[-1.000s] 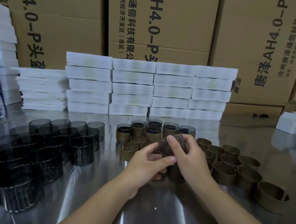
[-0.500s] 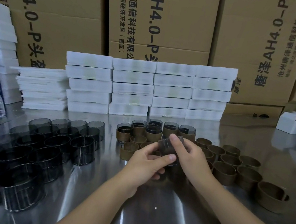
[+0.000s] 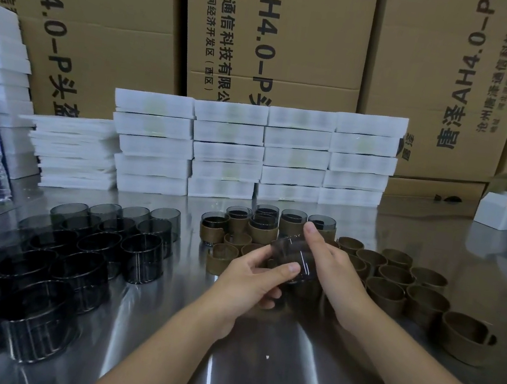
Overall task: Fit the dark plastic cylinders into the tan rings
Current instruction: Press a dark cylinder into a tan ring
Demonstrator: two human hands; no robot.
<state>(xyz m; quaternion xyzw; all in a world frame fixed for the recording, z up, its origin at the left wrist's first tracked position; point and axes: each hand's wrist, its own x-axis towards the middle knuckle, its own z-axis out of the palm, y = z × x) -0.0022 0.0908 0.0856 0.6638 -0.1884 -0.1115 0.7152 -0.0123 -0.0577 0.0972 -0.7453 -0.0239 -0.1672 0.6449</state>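
Both hands on one dark cylinder [image 3: 296, 260], held tilted just above the steel table [image 3: 254, 369], mid-bench, between the two stocks. On the left hand [image 3: 250, 277], thumb pinched across the near wall, fingers curled underneath. The right hand [image 3: 334, 276] wraps the far/right side, index finger laid up over the top rim. Neither hand free

Step in hand, as I read it: seating this cyl. in a tan ring. To do it well:
- get the cyl. square to the ring mouth before pushing; it sits tilted now
- press evenly round the rim, not on one side, or it'll likely cock & jam
- wall looks thin, so don't squeeze it oval
- seat to the same depth as the finished units [image 3: 260, 225] at the back, where the dark wall stands proud of the tan band

Hard to make out:
- can't tell whether a ring is under the cyl. at all; fingers & palms cover that spot, only a brownish shadow there
- the loose cylinders [image 3: 76, 252] at left run off the frame edge, so no count
- of the empty rings [image 3: 395, 279] at right, the nearest sit partly behind the right wrist
- right hand's lower fingers unseen
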